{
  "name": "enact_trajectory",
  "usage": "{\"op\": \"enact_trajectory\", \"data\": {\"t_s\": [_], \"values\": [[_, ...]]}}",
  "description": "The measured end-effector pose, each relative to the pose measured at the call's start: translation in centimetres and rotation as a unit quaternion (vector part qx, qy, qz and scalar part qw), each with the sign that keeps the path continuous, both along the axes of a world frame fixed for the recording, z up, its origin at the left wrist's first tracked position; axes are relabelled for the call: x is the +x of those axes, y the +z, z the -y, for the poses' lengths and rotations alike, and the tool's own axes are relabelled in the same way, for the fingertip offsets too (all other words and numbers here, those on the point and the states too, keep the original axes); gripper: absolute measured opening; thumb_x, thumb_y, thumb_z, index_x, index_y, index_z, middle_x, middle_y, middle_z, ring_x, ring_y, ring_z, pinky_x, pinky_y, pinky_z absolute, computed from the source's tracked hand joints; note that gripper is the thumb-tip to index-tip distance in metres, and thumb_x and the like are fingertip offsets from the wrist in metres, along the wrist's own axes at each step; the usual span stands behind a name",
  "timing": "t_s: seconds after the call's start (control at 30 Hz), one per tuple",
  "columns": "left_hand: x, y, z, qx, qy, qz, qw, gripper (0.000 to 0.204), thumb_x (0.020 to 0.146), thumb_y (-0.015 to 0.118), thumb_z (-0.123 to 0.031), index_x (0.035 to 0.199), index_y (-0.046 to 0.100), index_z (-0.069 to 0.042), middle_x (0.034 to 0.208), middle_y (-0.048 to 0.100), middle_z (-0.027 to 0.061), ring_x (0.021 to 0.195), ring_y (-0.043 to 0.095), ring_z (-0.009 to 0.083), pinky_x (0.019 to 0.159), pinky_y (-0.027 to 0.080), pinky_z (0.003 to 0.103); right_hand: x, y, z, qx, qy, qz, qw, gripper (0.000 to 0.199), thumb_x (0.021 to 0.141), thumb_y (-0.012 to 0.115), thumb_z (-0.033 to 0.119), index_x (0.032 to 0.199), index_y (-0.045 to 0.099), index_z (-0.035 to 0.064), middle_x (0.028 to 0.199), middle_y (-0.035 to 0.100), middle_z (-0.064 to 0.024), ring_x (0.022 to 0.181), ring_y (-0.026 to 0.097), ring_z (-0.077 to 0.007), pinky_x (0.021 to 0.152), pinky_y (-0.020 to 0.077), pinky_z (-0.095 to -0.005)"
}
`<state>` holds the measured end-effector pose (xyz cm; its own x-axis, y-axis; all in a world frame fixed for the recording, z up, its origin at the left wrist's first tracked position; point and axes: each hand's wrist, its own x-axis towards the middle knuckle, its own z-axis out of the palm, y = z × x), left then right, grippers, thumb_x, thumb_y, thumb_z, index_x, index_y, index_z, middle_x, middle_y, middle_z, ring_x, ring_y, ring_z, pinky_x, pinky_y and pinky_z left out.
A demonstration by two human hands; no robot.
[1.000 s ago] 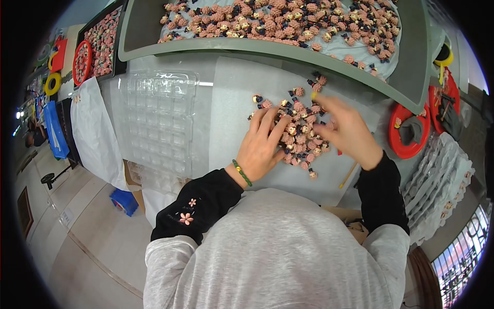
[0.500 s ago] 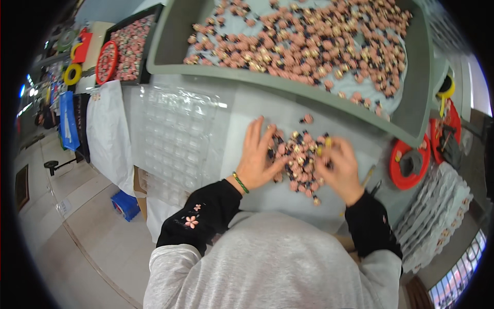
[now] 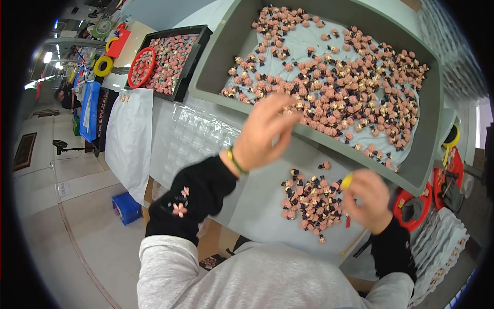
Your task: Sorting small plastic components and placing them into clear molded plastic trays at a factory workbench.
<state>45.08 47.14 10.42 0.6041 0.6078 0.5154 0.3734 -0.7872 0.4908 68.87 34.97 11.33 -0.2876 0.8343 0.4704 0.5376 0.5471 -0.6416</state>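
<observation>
Figures point(image 3: 313, 205) in a loose heap on the table point(image 3: 260, 206), just off the bin's point(image 3: 355, 158) near wall, more figures inside it. Left hand point(image 3: 265, 135) is over the bin's near wall, fingers parted and loosely open; right hand point(image 3: 366, 198) is on the bin's near side, fingers curled, can't tell if gripping. Clear tray point(image 3: 191, 132) by the bin's left near corner, black tray point(image 3: 192, 71) left of the bin.

The grey tray point(image 3: 226, 56) is cut off by the view's upper edge. Its near rim point(image 3: 360, 161) is partly hidden by the blurred left hand point(image 3: 261, 136).
</observation>
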Motion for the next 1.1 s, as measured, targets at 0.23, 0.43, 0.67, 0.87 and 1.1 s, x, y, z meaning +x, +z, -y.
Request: {"op": "enact_trajectory", "data": {"t_s": [0.23, 0.43, 0.67, 0.87, 1.1], "values": [[-2.4, -5.4, -12.8, -0.148, 0.109, -0.386, 0.904, 0.083, 0.059, 0.067, -0.054, 0.123, 0.039, -0.008, 0.119, 0.04, 0.0237, 0.112, 0.039, 0.0359, 0.093, 0.034, 0.041, 2.9, -4.1, -10.5, -0.305, -0.094, 0.126, 0.939, 0.061, 0.073, 0.061, 0.013, 0.127, 0.033, 0.005, 0.105, 0.049, -0.013, 0.084, 0.052, -0.0164, 0.066, 0.0437, -0.0275], [-1.5, -9.0, -14.7, -0.156, 0.008, -0.474, 0.866, 0.095, 0.052, 0.071, -0.057, 0.126, 0.033, -0.011, 0.113, 0.039, 0.0188, 0.105, 0.041, 0.0362, 0.087, 0.038, 0.039, 1.8, -8.0, -11.7, -0.46, -0.032, 0.141, 0.876, 0.083, 0.071, 0.064, 0.025, 0.132, 0.013, 0.0011, 0.092, 0.052, -0.016, 0.077, 0.053, -0.0189, 0.066, 0.0439, -0.029], [1.1, -8.2, -13.8, -0.265, 0.045, -0.499, 0.824, 0.094, 0.053, 0.068, -0.061, 0.113, 0.035, 0.002, 0.106, 0.044, 0.0233, 0.101, 0.047, 0.0354, 0.084, 0.04, 0.038, -0.1, -6.1, -13.8, -0.679, -0.193, -0.064, 0.705, 0.087, 0.065, 0.063, 0.028, 0.13, 0.011, 0.0032, 0.091, 0.049, -0.0113, 0.072, 0.049, -0.0176, 0.06, 0.0432, -0.0275], [2.1, -7.9, -14.0, -0.318, 0.061, -0.518, 0.791, 0.1, 0.056, 0.063, -0.066, 0.116, 0.029, 0.007, 0.111, 0.043, 0.0279, 0.102, 0.048, 0.0348, 0.085, 0.04, 0.036, -1.6, -6.2, -14.6, -0.679, -0.207, -0.228, 0.666, 0.089, 0.063, 0.061, 0.025, 0.133, 0.01, 0.0053, 0.133, 0.021, -0.0158, 0.114, 0.03, -0.0264, 0.083, 0.0364, -0.038], [2.9, -7.6, -13.6, -0.429, 0.118, -0.483, 0.754, 0.104, 0.058, 0.059, -0.065, 0.122, 0.021, 0.008, 0.118, 0.034, 0.0286, 0.111, 0.038, 0.0375, 0.09, 0.035, 0.038, -2.0, -6.5, -15.0, -0.68, -0.224, -0.23, 0.659, 0.088, 0.063, 0.059, 0.021, 0.134, 0.009, 0.0058, 0.132, 0.022, -0.0157, 0.114, 0.03, -0.0264, 0.085, 0.033, -0.0409]]}}
